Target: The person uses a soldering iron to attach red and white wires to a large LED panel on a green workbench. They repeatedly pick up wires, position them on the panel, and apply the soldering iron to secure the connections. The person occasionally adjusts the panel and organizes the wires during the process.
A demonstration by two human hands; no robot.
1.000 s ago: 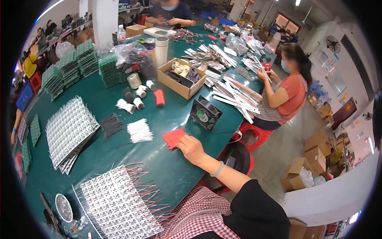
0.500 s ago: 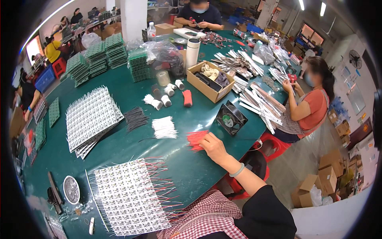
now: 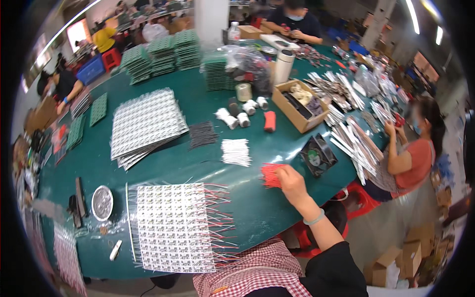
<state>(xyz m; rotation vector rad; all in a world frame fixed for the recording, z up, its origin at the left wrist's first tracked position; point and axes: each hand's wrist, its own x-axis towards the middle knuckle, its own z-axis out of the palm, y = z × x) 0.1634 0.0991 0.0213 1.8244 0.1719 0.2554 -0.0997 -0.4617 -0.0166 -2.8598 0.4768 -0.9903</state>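
My right hand reaches from the lower right to a pile of short red wires. Its fingers are bent and pressed together at the right end of the pile, pinching wires there; the fingertips are partly hidden. Left of it lie a bunch of white wires and a bunch of black wires. In front of me rests a white circuit board panel with rows of small parts; red and white wires stick out along its right side. My left hand is not in view.
White panels lie stacked at the left. A black fan and a cardboard box stand beyond my hand. A small bowl sits at the near left. Co-workers sit at the right and far side.
The whole view has swung left, so things on the table appear farther right. My right hand stays at the red wires, its fingers now more closed over the pile's edge.
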